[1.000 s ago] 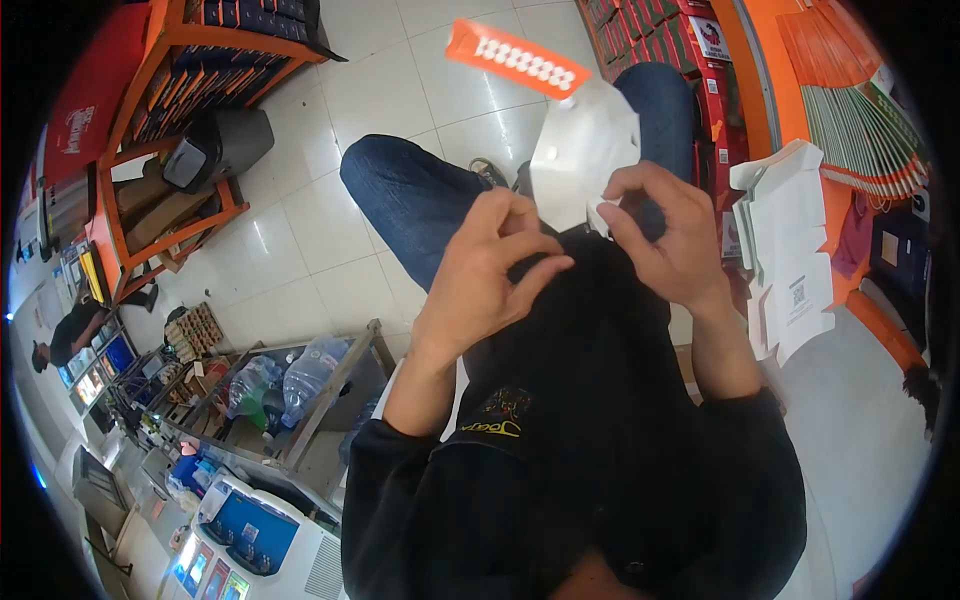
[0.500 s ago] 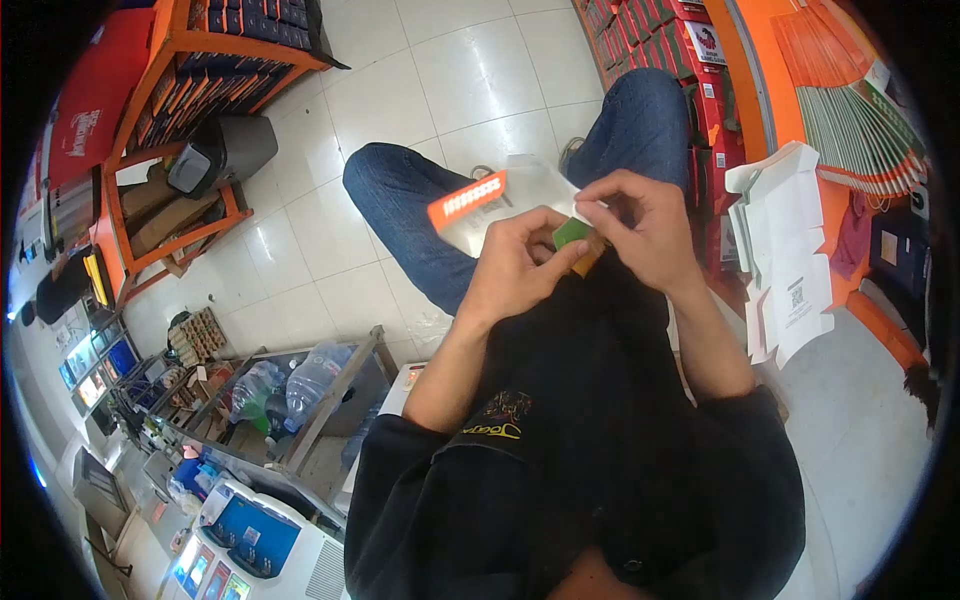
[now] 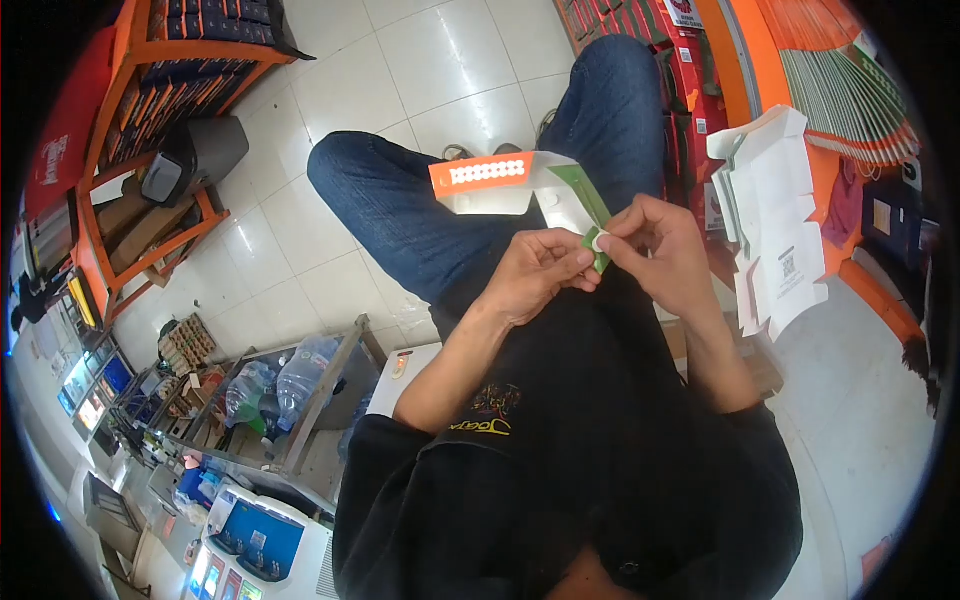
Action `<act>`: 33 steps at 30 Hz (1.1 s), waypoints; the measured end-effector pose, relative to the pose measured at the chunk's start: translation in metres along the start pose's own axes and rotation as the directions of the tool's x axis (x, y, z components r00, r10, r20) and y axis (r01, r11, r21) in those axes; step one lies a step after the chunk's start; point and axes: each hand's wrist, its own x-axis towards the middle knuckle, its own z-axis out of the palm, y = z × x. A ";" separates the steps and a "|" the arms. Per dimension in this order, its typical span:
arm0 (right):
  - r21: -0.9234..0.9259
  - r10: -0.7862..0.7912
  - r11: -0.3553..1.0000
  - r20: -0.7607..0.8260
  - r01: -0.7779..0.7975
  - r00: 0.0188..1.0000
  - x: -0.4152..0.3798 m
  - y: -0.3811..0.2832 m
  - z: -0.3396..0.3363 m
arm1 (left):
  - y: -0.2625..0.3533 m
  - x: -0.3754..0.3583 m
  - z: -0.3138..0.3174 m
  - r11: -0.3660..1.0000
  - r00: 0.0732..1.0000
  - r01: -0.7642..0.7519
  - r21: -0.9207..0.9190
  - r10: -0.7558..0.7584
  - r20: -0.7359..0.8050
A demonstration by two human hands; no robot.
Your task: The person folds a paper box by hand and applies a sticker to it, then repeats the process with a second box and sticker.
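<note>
A partly folded cardboard box (image 3: 486, 201), white inside with orange and green outer faces, is held over my lap. A row of white shapes marks its orange flap, which points away to the left. My left hand (image 3: 543, 272) pinches the green near corner between thumb and fingers. Close beside it, my right hand (image 3: 658, 252) grips the same corner, its thumb pressed on a small white tab. The fingers hide part of that corner's folds.
White unfolded cartons (image 3: 785, 265) lie on my right, below a fanned stack of green-and-orange cartons (image 3: 850, 110). Red boxes (image 3: 690, 140) line the right shelf. An orange rack (image 3: 115, 150) stands at left, with a grey bin (image 3: 205, 158) beside it. Plastic bottles (image 3: 305, 378) fill a metal-framed crate.
The box has turned in my hands, so its orange flap now lies more level and a long green side shows. Both hands have shifted slightly, still at the corner.
</note>
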 end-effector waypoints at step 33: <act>-0.074 -0.061 0.996 -0.125 0.052 0.990 -0.014 0.008 -0.003 | -0.011 0.006 0.016 0.991 0.988 -0.113 0.078 0.120 -0.096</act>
